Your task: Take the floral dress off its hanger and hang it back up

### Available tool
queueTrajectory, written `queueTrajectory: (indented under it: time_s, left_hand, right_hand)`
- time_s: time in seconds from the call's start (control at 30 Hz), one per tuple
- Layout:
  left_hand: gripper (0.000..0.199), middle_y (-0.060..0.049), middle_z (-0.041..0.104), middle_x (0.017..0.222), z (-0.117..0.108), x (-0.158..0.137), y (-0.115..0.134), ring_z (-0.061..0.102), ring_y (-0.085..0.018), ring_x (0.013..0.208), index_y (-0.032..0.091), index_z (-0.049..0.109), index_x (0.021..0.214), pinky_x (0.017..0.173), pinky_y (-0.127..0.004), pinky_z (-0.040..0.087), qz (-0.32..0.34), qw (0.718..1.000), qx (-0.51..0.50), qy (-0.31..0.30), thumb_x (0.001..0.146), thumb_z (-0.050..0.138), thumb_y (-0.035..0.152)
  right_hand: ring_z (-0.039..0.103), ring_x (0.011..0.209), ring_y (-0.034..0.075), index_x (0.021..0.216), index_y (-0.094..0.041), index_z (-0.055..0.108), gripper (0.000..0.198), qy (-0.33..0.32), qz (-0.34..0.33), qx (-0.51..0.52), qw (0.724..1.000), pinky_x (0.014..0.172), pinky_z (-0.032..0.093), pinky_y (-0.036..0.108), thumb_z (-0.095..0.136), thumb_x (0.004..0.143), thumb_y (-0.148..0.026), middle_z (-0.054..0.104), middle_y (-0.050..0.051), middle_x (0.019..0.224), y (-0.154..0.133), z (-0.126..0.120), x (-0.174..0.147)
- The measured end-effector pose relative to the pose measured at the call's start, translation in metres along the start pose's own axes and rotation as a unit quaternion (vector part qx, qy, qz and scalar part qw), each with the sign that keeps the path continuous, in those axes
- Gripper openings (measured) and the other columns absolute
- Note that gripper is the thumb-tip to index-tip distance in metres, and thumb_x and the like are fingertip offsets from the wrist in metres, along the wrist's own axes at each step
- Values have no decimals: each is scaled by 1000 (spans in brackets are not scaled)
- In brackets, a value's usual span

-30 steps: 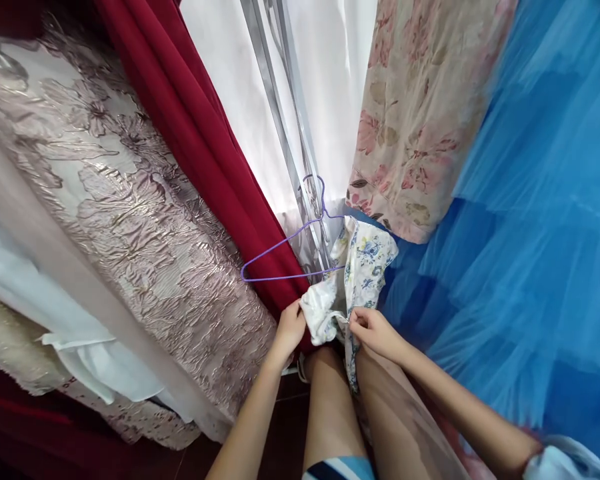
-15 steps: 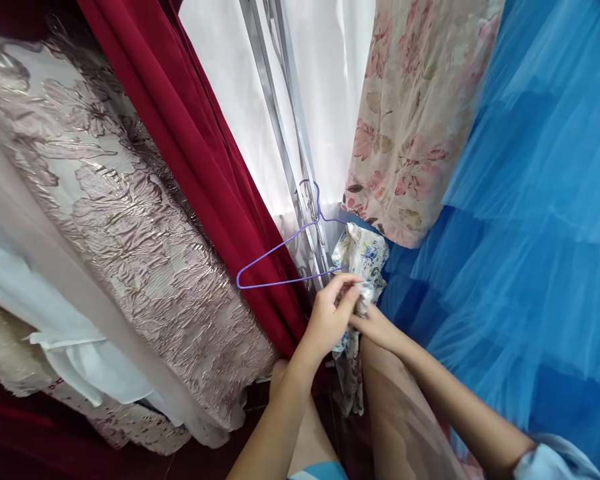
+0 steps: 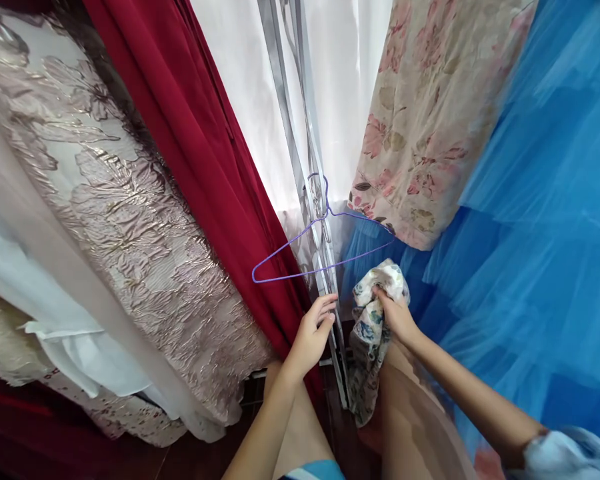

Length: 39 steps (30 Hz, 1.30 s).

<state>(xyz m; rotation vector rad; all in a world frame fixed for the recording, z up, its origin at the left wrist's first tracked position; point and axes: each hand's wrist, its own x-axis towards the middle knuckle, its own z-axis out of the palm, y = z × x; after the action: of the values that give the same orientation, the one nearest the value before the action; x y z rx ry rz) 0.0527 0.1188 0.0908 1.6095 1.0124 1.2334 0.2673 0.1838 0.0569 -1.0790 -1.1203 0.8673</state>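
A white garment with a blue floral print (image 3: 373, 327) is bunched in my right hand (image 3: 397, 317), its lower part hanging down beside my leg. My left hand (image 3: 315, 333) holds nothing; its fingers are apart and slightly curled, close to the metal posts and left of the garment. Above both hands hangs a thin purple wire hanger (image 3: 290, 275), bare along its whole length, its hook at the metal posts. The hanger's right end lies just above the garment, apart from it.
Slim metal rack posts (image 3: 305, 120) run down the middle before white cloth. On the left hang a dark red cloth (image 3: 195, 153) and a pinkish embossed dress (image 3: 125, 193). A pink-flowered dress (image 3: 430, 127) and a blue tulle dress (image 3: 540, 200) hang on the right.
The floral garment has come off the hanger's right end and moved down and right with my right hand. My left hand has let go of it and moved left.
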Motion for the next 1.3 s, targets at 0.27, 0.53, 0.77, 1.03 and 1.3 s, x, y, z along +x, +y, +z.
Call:
queueTrajectory:
  time_s: [0.27,0.53,0.77,1.03,1.3]
  left_hand:
    - [37,-8,68,117,12,-10,7,61,-26,111,17,66,119,98,-35,46,-18,990,-24,-140,94,57,43]
    - [13,1,60,76,-46,-46,1,50,-15,72,15,61,79,66,-25,38,-71,971,173,-149,83,48,15]
    - [21,-2,58,71,-127,-32,31,53,-20,76,19,53,66,74,-30,38,46,911,408,-24,84,42,18]
    - [20,0,60,70,-186,20,75,53,-20,72,21,62,76,67,-25,39,44,927,355,112,84,44,27]
    - [25,-3,71,92,-162,63,84,61,-21,92,21,74,88,87,-27,42,74,944,264,185,80,53,12]
  right_hand:
    - [65,74,23,84,-19,71,20,-250,-217,-83,940,73,53,32,57,90,-32,70,5,81,-88,-6,-29]
    - [66,82,26,91,-19,71,30,-24,-225,-130,965,77,54,36,57,90,-45,72,7,87,-84,-30,22]
    - [67,88,26,95,-15,71,44,-139,-127,-45,981,84,53,35,59,87,-57,74,7,93,-52,5,68]
    - [66,97,27,93,-14,73,42,-224,-106,-37,968,95,50,40,63,84,-54,74,6,96,-43,40,86]
    - [63,85,24,86,-14,71,36,-270,-112,-67,954,85,51,35,60,87,-48,71,4,86,-43,33,64]
